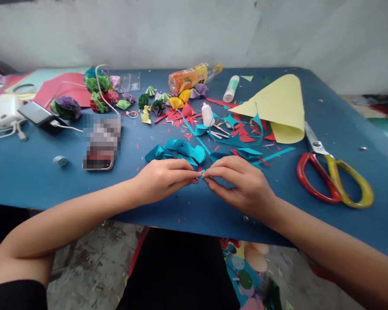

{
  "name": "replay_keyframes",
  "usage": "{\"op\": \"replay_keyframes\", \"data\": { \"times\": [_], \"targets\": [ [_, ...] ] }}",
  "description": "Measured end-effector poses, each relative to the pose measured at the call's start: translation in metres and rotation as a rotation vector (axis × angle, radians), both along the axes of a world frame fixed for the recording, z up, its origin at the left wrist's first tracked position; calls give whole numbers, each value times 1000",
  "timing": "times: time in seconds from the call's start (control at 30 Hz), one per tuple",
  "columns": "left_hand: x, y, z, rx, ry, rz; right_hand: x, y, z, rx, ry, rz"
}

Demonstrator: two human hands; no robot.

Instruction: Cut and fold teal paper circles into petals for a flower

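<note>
My left hand (170, 181) and my right hand (241, 183) meet above the front of the blue table. Between their pinched fingertips is a small piece of turquoise paper (202, 172); my fingers hide most of it. Just behind my left hand lies a heap of folded turquoise paper pieces (177, 150). Beyond my right hand are more turquoise cut pieces (249, 153) and strips, mixed with red scraps (244, 132). A small white glue bottle (207, 115) stands among the scraps.
Large scissors (320, 148) with red and yellow handles lie at right, beside a rolled yellow paper (278, 107). Behind are a drink bottle (190, 78), a glue stick (231, 88) and folded paper flowers (100, 88). A phone (101, 144) and a cabled power bank (40, 115) lie left.
</note>
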State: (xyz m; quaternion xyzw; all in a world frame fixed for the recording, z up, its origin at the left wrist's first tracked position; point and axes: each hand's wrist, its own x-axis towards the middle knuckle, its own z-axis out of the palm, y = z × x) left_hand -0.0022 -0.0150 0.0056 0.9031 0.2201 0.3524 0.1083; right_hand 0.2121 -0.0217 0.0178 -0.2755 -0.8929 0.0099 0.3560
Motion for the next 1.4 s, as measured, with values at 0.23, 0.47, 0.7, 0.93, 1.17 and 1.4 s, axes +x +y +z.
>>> {"op": "replay_keyframes", "data": {
  "times": [0.23,0.47,0.7,0.93,1.17,1.4],
  "targets": [
    [3,-1,-2,-21,-37,33,-1,0,-2,-7,-3,-17],
    [4,-1,-2,12,-74,64,-2,0,-2,-18,-8,-20],
    [3,-1,-3,11,-87,85,-3,-1,-3,-10,-21,5],
    [3,-3,-2,27,-35,100,-5,-3,-4,-48,-28,44],
    [4,-5,-5,-2,101,130,-9,-5,-8,-103,-23,66],
    [10,-6,-10,2,144,118,-9,-4,-12,-152,-24,121]
  ]
}}
